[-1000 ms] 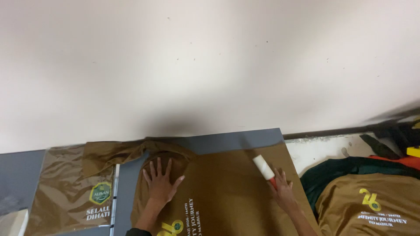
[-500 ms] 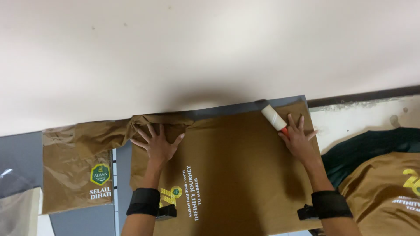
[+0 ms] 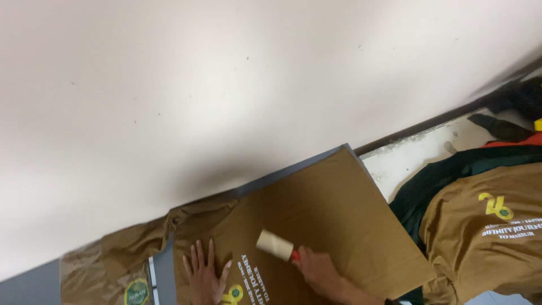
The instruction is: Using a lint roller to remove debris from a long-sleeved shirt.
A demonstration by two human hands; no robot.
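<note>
In the head view a brown t-shirt (image 3: 333, 220) with yellow and white print lies spread flat over a grey board (image 3: 293, 172) on the worktop, its far edge running just beside the foot of a plain pale wall (image 3: 226, 85); the shirt's right corner overhangs toward a strip of white worktop (image 3: 412, 161), which is the only bare room on that side; the left hand (image 3: 202, 274) lies palm down on the fabric near the lower edge of the picture, fingers spread and flat, holding nothing; the right hand (image 3: 319, 270) is closed around the red handle of a lint roller (image 3: 275, 245), whose pale cylinder rests on the shirt between the two hands, just beside the printed lettering; left of the board a clear plastic bag (image 3: 113, 265) holds another folded brown garment with a green and yellow round badge; on the right a pile of shirts (image 3: 485, 226) lies well apart from the hands, a brown one with yellow print on top, dark green and red ones beneath it and behind.
</note>
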